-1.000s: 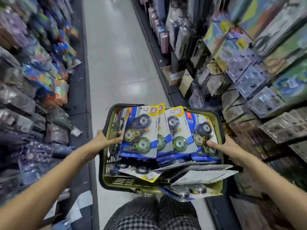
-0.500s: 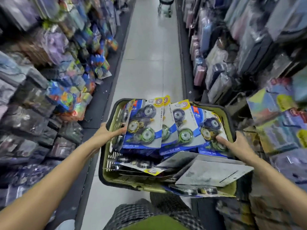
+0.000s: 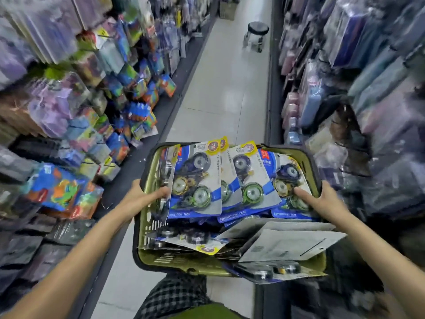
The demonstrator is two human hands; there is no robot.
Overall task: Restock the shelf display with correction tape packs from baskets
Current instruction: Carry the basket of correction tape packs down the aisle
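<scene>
An olive-green basket (image 3: 151,229) with a black rim is held in front of me, low in the view. Several blue and yellow correction tape packs (image 3: 200,180) stand upright in a row across its far half. More packs lie flat in the near half, some face down showing grey backs (image 3: 282,242). My left hand (image 3: 142,196) grips the basket's left rim, its fingers curled inside against the leftmost pack. My right hand (image 3: 322,201) grips the right rim, with a finger lying on the rightmost pack (image 3: 289,180).
I stand in a narrow aisle with a pale tiled floor (image 3: 220,100). Packed shelves of colourful goods (image 3: 92,107) line the left, and shelves of wrapped stock (image 3: 358,93) the right. A small black stool (image 3: 256,34) stands far down the aisle. Checked trousers (image 3: 174,293) show below the basket.
The view has tilted up and swung along the aisle, bringing the stool closer into sight. Both hands keep the same hold on the basket.
</scene>
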